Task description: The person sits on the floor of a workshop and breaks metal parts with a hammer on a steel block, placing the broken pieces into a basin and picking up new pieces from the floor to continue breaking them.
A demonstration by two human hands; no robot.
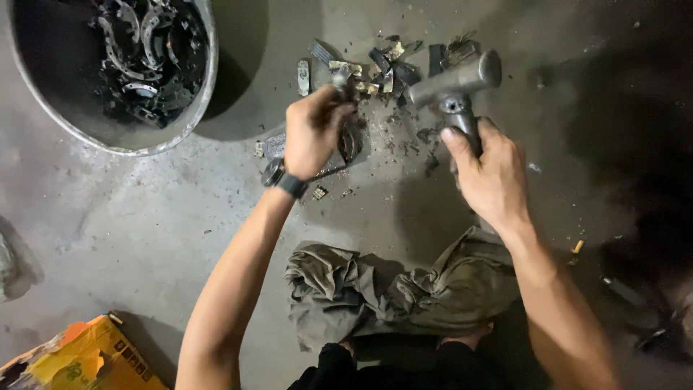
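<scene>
My left hand [312,130], with a dark watch [284,178] on the wrist, grips a curved dark metal piece [349,108] standing on edge on the concrete floor. My right hand [492,173] is closed around the handle of a grey metal hammer [455,85], whose head hangs just right of the metal piece and slightly above it. Beyond both hands lies a heap of broken dark and pale fragments [386,63] with dust and crumbs scattered around it.
A large round metal basin [189,119] at the upper left holds several curved metal parts [148,50]. A crumpled olive cloth [393,289] lies near my knees. A yellow-orange cardboard box [79,357] sits at the lower left corner. Dark shadow covers the right side.
</scene>
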